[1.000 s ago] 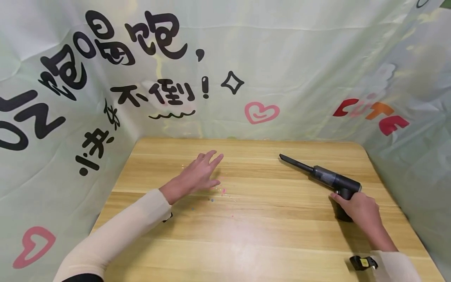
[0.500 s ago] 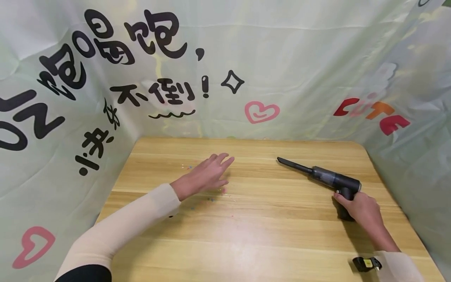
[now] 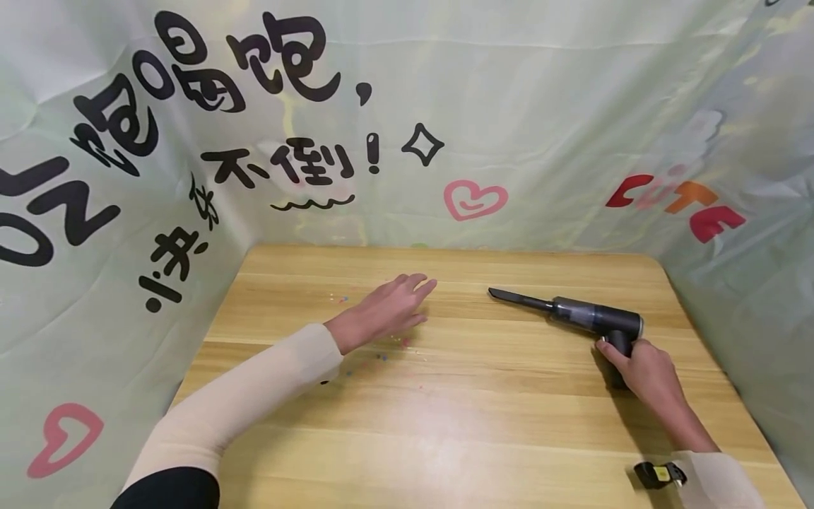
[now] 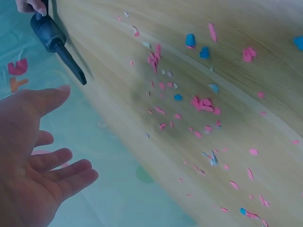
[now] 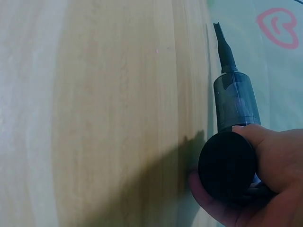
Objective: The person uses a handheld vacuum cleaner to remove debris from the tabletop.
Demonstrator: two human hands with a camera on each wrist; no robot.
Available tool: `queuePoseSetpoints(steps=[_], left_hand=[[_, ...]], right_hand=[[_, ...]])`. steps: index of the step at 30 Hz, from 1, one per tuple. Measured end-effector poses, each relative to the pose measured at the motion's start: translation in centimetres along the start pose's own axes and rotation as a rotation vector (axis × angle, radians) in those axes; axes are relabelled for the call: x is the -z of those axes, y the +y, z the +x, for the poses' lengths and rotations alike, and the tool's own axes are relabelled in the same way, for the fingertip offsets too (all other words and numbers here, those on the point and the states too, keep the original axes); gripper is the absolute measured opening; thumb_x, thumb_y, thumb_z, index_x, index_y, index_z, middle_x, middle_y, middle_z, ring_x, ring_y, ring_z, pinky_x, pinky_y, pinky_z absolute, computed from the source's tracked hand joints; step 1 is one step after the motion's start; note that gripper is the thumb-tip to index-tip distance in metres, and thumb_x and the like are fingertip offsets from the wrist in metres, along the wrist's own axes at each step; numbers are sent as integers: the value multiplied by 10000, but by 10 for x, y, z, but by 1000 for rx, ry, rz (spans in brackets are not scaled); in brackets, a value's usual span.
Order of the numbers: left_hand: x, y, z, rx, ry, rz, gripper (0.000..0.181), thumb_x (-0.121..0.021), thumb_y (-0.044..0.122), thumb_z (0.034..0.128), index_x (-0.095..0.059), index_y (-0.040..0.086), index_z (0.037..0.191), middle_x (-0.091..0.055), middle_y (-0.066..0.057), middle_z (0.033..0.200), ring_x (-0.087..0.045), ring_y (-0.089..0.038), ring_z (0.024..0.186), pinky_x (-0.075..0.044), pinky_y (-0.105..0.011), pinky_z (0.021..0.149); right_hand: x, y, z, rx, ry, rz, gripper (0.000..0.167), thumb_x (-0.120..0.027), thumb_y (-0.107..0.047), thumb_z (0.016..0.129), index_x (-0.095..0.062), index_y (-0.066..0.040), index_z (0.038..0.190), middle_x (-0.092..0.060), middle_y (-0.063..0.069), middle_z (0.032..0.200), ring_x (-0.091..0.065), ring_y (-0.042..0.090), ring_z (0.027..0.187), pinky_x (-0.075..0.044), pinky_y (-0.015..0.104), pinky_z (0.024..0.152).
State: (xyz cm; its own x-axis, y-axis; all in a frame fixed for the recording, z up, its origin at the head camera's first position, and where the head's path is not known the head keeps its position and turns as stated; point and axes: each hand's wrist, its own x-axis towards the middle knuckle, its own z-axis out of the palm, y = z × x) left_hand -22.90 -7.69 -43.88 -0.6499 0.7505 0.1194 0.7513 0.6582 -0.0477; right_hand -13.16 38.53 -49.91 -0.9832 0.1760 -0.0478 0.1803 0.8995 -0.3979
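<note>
My right hand (image 3: 649,375) grips the handle of a black handheld vacuum cleaner (image 3: 598,316) at the right of the table. Its long narrow nozzle (image 3: 518,297) points left, toward the middle; the right wrist view shows the round base of the handle (image 5: 227,165) with fingers curled about it. My left hand (image 3: 388,307) hovers over the table left of centre, fingers spread and loosely bent, holding nothing. Below it lie small pink, blue and white scraps (image 4: 203,104), spread across the wood in the left wrist view. The hand hides some of them in the head view.
The wooden table (image 3: 470,424) has rounded far corners. A printed cloth (image 3: 540,106) with black lettering and hearts stands behind it and along both sides. A small black device (image 3: 658,475) is at my right wrist.
My left hand has moved to the right over the scraps. My right hand has shifted the vacuum cleaner slightly left, and its nozzle has swung a little lower in the head view.
</note>
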Motion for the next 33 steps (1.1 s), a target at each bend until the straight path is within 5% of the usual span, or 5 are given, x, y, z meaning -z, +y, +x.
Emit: queuePoseSetpoints(steps=[10,22,33], left_hand=[[0,2,15,-9,-23,-74,677,-725,304,992,-448,40,1551,-568,-187,1509,-625,-324,1325,-539,-400,1074],[1,5,35,-45,-4,-66,598,-747,280,977,-536,18,1472,-621,-189,1396,-739,-239,1043,-607,-283,885],[2,12,50,-32,-58,-114,561,-734,285,987,-558,40,1459,-646,-176,1380,-722,-241,1124,-595,-285,935]], right_hand=[[0,-10,0,44,-10,-14,591,-559,-509,1049,-468,-34,710,-423,62,620,-438,228,542,-338,333,490],[2,-28,-3,75,1,9,565,-573,-494,1048,-468,-2,791,-442,84,633,-465,231,532,-362,337,474],[5,-39,-6,93,22,-4,590,-581,-499,1043,-489,46,838,-449,98,641,-464,233,530,-349,331,473]])
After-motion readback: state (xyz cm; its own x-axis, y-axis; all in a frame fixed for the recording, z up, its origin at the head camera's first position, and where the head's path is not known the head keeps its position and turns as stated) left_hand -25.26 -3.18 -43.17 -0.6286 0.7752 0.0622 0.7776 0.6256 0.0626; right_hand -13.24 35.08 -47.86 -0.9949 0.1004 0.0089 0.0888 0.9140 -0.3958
